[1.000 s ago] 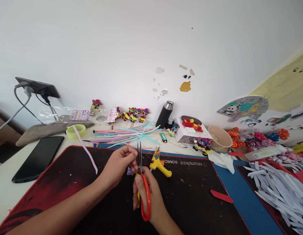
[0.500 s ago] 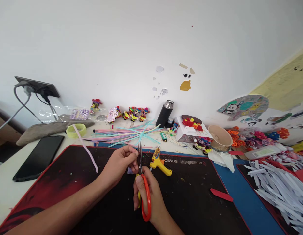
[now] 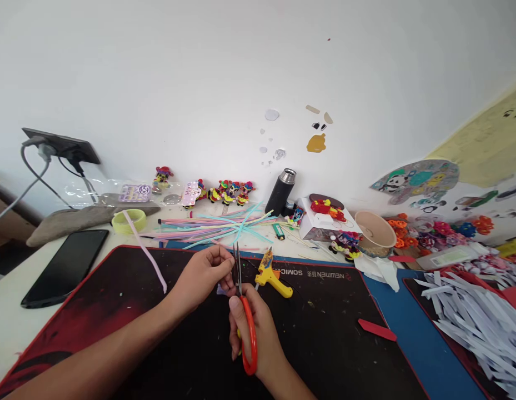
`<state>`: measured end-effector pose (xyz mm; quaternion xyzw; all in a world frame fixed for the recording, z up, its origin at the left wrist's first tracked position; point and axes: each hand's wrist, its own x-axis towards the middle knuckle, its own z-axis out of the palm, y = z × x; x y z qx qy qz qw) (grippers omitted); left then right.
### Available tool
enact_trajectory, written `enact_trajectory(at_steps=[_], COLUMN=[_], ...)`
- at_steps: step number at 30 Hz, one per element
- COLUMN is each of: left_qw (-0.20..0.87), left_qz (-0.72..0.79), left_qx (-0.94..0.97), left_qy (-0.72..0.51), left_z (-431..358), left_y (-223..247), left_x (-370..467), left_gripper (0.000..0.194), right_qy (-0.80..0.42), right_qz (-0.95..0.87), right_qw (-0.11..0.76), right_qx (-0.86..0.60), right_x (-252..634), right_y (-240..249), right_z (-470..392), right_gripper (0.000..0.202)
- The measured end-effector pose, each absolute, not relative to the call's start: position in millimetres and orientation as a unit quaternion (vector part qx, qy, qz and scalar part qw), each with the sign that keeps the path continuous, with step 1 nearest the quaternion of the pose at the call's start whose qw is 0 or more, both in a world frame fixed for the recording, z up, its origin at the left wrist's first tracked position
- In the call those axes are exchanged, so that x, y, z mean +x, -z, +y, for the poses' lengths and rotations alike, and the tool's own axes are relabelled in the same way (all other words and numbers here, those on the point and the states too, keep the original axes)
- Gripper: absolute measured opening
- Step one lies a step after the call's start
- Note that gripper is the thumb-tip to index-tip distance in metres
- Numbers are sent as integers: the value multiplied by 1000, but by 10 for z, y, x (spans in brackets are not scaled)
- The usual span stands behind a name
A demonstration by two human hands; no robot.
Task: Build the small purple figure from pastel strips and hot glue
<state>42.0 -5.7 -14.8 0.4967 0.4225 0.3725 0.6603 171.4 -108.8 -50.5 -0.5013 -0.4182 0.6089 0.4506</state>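
Observation:
My right hand point(image 3: 253, 328) is closed round a pair of scissors point(image 3: 249, 339) with red handles, and the blades point up and away from me. The blades stand slightly apart. Close against their left side, my left hand point(image 3: 211, 272) is pinched; whatever its fingertips hold is too small or hidden to make out. Just below those fingertips, a small purple piece point(image 3: 221, 290) lies on the dark mat point(image 3: 183, 350). A yellow glue gun point(image 3: 274, 278) rests on the mat just right of the scissors.
Pastel pipe cleaners point(image 3: 216, 226) spread behind the mat, with a black thermos point(image 3: 280, 193) beyond. At left are a phone point(image 3: 66, 266), a pale yellow coil point(image 3: 128, 221) and a lilac strip point(image 3: 147, 253). White paper strips point(image 3: 470, 316) pile up at right, near a bowl point(image 3: 374, 233).
The scissor blades look slightly wider apart, and a yellow thing under my right hand shows less. Both hands otherwise stay in nearly the same place.

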Motion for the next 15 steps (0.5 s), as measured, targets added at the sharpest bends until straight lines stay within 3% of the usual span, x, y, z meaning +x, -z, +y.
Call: enact_trajectory(at_steps=[15], left_qw=[637], left_qz=[432], left_qx=[537], left_qy=[-344], left_z=[11], left_y=[166], left_x=[365], left_gripper=[18], right_qy=[-624], right_qz=[-385], right_qw=[421], right_qx=[-534], right_x=[1706], right_y=[587], right_z=[-1063], right_gripper=[50])
